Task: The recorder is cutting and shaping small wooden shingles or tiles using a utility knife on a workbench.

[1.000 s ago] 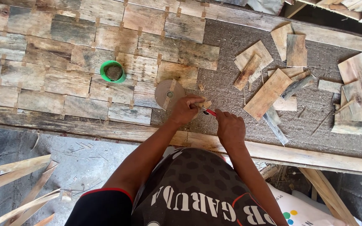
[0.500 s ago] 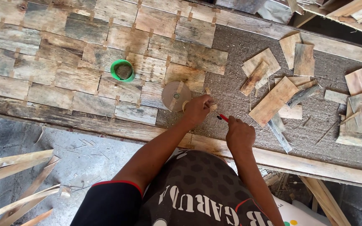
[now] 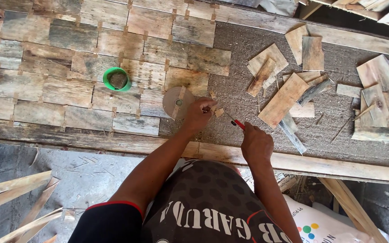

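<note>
My left hand (image 3: 200,113) pinches a small wooden chip (image 3: 219,111) against the grey board surface (image 3: 244,58), just right of a round brownish disc (image 3: 176,102). My right hand (image 3: 256,145) grips a red-handled tool (image 3: 238,124), its tip pointing toward the chip. Rectangular weathered wood tiles (image 3: 77,67) are laid in staggered rows with small wooden spacers between them, filling the left part of the board. The nearest tile edge is beside my left hand.
A green tub (image 3: 117,78) stands on the tiles. Loose wood pieces (image 3: 284,96) lie scattered to the right, more at the far right (image 3: 379,103). A long wooden rail (image 3: 320,164) frames the near edge. Wooden slats (image 3: 14,193) lie on the floor at left; a white bag (image 3: 316,225) at lower right.
The view has shifted slightly, so the board appears lower and further right. Both hands stay at the same spot by the disc, right hand still on the red-handled tool.
</note>
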